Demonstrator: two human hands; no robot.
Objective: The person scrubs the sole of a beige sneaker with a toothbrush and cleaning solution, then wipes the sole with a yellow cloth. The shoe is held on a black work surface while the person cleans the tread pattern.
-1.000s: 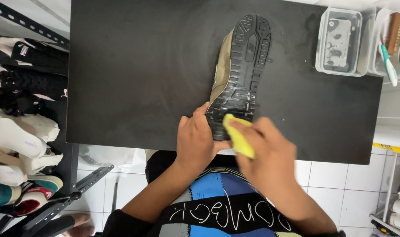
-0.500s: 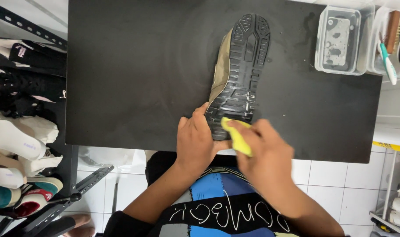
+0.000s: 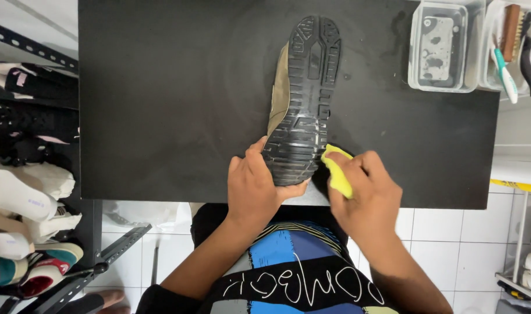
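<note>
Black tabletop [image 3: 160, 99] serves as the reference surface. Left of the tabletop, a rack [image 3: 27, 174] holds assorted shoes, dark pairs above pale ones. At the tabletop's near edge, the left hand [image 3: 255, 187] is curled around the heel end of a shoe [image 3: 303, 99], thumb up along its tan side. The shoe lies on its side near the tabletop's centre, black treaded sole facing up, toe pointing away. Just right of the heel, the right hand [image 3: 367, 189] pinches a yellow cloth [image 3: 338, 173] against the sole's edge. At the tabletop's far right corner stands a clear container [image 3: 439, 49]; beside it, a second tub holds brushes [image 3: 512, 55].
</note>
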